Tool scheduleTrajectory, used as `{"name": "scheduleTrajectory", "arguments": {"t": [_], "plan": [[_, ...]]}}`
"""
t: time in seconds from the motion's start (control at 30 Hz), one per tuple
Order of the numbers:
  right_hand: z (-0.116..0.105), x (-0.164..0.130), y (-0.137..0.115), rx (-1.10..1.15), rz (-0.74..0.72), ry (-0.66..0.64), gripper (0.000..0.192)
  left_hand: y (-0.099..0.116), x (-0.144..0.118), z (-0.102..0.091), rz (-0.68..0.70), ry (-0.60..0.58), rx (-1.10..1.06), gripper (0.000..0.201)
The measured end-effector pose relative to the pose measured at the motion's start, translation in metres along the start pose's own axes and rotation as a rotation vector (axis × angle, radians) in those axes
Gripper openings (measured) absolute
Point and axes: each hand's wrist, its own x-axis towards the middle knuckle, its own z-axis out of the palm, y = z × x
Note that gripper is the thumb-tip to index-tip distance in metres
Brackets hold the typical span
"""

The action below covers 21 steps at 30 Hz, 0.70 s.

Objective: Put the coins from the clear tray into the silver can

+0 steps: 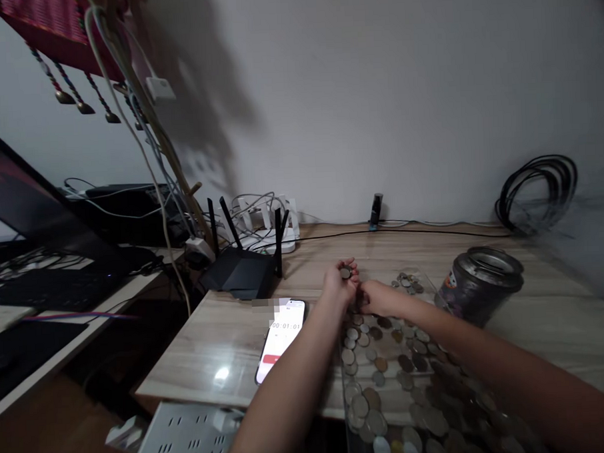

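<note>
My left hand [340, 281] is turned palm up with its fingers curled around at least one coin [345, 273]. Right beside it, my right hand [375, 298] reaches down to the upper left edge of the coin tray, its fingers bent inward and partly hidden; whatever they pinch does not show. Many loose coins [381, 364] in silver, copper and gold tones lie spread over the clear tray [345, 391]. A smaller cluster of coins [408, 283] sits apart, just beyond my right forearm.
A dark metal can [479, 282] stands to the right. Left of my hands lies a phone [281, 337] with a running timer. Behind it are a black router [241, 272] and a white router [272, 240]. Coiled black cable [535, 189] rests against the wall; a power strip [184, 435] is below the desk edge.
</note>
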Motion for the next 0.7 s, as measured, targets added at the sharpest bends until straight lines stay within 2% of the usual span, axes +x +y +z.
{"name": "scheduleTrajectory", "arguments": {"t": [0.13, 0.23, 0.3, 0.4, 0.53, 0.7], "plan": [[-0.008, -0.010, 0.002, -0.024, 0.060, 0.025, 0.010, 0.000, 0.002, 0.000, -0.006, -0.022, 0.000, 0.018], [-0.010, -0.030, 0.005, 0.015, 0.068, -0.039, 0.009, -0.001, -0.002, 0.002, -0.005, -0.022, 0.000, 0.019], [-0.007, -0.044, 0.005, 0.001, 0.066, -0.075, 0.018, -0.002, -0.004, 0.004, -0.010, -0.021, 0.000, 0.019], [0.002, -0.058, 0.001, -0.069, 0.091, -0.059, 0.032, -0.005, -0.007, 0.006, -0.035, 0.002, -0.006, 0.018], [0.007, -0.059, -0.009, -0.136, 0.129, -0.081, 0.025, -0.013, -0.005, 0.006, -0.072, 0.035, -0.024, 0.020], [0.002, -0.061, -0.010, -0.195, 0.156, -0.187, 0.019, -0.024, 0.002, 0.002, -0.144, 0.060, -0.012, 0.019]]}}
